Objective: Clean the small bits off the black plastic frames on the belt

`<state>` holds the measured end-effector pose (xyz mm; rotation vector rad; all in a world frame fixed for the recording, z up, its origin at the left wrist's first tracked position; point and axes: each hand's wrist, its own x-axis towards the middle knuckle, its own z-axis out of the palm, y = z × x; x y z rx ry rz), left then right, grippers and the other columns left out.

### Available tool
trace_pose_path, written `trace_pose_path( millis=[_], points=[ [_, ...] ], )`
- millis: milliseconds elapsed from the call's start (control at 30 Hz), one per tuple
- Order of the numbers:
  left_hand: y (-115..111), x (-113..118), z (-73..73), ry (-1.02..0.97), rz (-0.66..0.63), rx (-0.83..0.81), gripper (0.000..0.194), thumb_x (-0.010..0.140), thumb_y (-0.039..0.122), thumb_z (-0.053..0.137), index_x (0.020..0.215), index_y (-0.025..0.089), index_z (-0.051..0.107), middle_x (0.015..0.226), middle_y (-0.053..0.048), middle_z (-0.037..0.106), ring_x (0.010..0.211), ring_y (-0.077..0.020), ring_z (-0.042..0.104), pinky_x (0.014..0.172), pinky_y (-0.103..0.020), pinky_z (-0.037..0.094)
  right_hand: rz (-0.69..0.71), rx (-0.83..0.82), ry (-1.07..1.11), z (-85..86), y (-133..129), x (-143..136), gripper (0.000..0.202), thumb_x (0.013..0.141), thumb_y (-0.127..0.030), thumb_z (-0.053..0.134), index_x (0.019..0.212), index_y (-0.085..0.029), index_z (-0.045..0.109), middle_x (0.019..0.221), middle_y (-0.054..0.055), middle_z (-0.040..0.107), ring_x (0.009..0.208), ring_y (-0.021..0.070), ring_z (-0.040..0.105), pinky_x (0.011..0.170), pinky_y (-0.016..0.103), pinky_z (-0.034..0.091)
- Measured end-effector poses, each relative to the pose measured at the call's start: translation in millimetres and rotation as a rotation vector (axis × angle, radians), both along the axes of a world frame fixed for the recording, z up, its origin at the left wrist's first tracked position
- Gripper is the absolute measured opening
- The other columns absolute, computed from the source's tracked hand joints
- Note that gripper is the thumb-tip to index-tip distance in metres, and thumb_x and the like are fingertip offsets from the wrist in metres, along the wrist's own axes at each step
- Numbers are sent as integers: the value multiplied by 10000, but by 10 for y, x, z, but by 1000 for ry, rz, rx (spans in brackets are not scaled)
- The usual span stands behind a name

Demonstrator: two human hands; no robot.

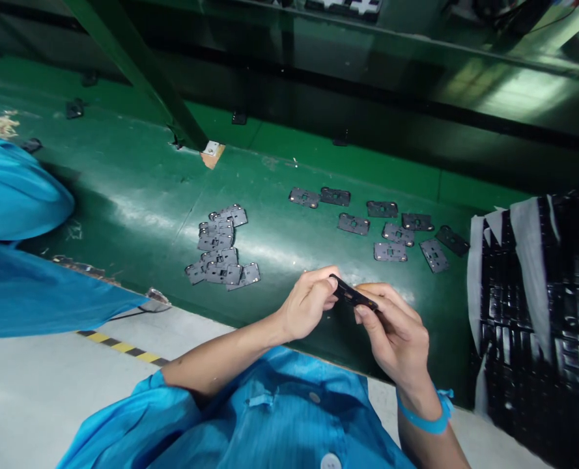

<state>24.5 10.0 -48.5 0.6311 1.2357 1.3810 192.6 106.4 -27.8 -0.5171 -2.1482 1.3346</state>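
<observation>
A thin black plastic plate is held between both hands just above the front part of the green bench, tilted so that mostly its edge shows. My left hand pinches its left end between thumb and fingers. At its right end, my right hand grips it, thumb on the near side. Beyond the hands, to the right, several similar black plates lie spread out singly on the bench. Further left, a loose overlapping group of such plates rests on the surface.
The green bench runs across the view, with a slanting green post bolted at its back. At right stands a stack of black trays with torn grey strips. Another person's blue sleeve reaches in from the left.
</observation>
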Motion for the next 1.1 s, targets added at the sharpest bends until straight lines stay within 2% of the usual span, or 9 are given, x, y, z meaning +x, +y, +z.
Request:
trace_pose_path(
  millis=[267,533,667,767,833,900,1000,1100],
  points=[
    [14,-4,65,95,25,38,320,1024,386,407,748,225,404,632,60,316,565,-116,299,541,-257,256,-11,-34,9,-27,-11,-19,286,1037,-92,630,1211,-267,776,1053,78,692,751,178,650,660,326,538],
    [20,-17,46,252,25,78,239,1010,276,392,783,223,446,642,48,419,596,-129,403,582,-258,320,-61,-99,-5,-16,-13,-33,156,1049,-163,634,1061,-231,773,1001,79,694,758,193,643,662,325,515],
    [11,-47,42,310,-78,79,152,1010,243,432,864,223,473,661,61,472,589,-123,443,602,-252,368,-143,-180,-20,-20,29,-9,166,1075,-215,618,957,-214,735,910,49,639,765,180,617,681,307,489],
    [-18,-80,70,501,-131,18,73,992,207,496,930,213,535,676,67,495,566,-118,449,591,-248,378,-232,-248,-13,-38,76,25,216,1089,-270,612,898,-204,688,852,22,596,721,155,583,668,286,471],
    [-36,-122,100,699,-149,-2,128,1008,187,493,965,199,613,725,39,563,597,-127,507,626,-259,423,-258,-274,-19,-60,113,39,249,1092,-316,606,880,-200,666,831,14,586,705,148,576,657,274,467],
    [-40,-185,139,884,-214,37,228,1050,194,466,1017,198,692,853,-17,655,721,-156,613,723,-287,497,-259,-292,-23,-85,153,38,262,1094,-357,596,896,-197,660,820,8,586,697,145,576,651,265,468],
    [-22,-291,203,1084,-339,89,298,1085,246,471,1046,232,766,996,-62,720,914,-218,698,855,-349,565,-258,-280,-24,-102,202,11,318,1099,-404,573,879,-191,657,828,14,594,712,147,585,668,263,477],
    [32,-386,227,1171,-268,77,272,1058,342,561,1235,276,757,1112,-68,764,986,-254,746,896,-376,619,-235,-233,-30,-89,211,-34,405,1106,-429,547,789,-191,632,848,34,617,774,161,609,721,274,492]
  ],
)
